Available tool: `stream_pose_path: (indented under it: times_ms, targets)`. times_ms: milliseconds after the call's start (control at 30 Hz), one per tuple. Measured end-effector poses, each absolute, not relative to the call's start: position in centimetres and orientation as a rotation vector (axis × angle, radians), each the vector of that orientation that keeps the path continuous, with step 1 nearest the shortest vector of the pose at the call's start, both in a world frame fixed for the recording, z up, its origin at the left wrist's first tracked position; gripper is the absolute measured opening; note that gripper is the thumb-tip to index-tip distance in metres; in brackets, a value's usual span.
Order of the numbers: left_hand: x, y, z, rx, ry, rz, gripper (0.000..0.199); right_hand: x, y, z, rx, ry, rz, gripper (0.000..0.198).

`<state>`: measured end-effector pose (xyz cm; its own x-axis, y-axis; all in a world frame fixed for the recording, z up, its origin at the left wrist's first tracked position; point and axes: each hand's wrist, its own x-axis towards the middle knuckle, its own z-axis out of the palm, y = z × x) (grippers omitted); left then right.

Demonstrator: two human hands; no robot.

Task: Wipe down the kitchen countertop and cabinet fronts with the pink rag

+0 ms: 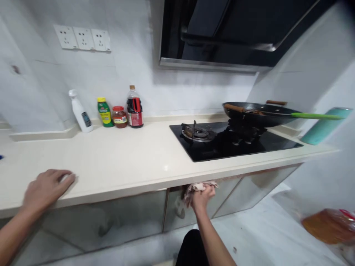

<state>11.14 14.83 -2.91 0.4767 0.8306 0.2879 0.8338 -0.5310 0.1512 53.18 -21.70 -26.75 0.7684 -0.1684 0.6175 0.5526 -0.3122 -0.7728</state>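
Note:
My left hand (50, 186) rests on the pale countertop (116, 166) near its front edge, thumb apart from the fingers, holding nothing. Bunched in my right hand (203, 197) is a pinkish-white cleaning cloth (191, 190). That hand is just below the counter's front edge, with the cloth against the top of a glossy cabinet door (177, 210). Part of the cloth is hidden behind my fingers.
A white spray bottle (81, 112), a green squeeze bottle (105, 112), a red-lidded jar (119, 117) and a dark sauce bottle (134, 109) line the wall. A wok (263, 111) sits on the black gas hob (205, 149), under a range hood (216, 37). An amber container (327, 225) stands low at right.

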Motion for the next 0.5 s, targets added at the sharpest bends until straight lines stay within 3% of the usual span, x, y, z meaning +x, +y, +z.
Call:
stream_pose_path:
  times_ms: [233,500]
  targets:
    - [11.6,11.2,-1.9,-2.703,-1.477,-0.563,0.043,39.4,-17.2,-25.8,-1.619,-0.693,-0.500,0.032]
    - [11.2,11.2,-3.6,-2.684,-1.485,-0.739,0.033,36.3,-14.0,-27.4,-1.735,-0.986,-0.819,0.044]
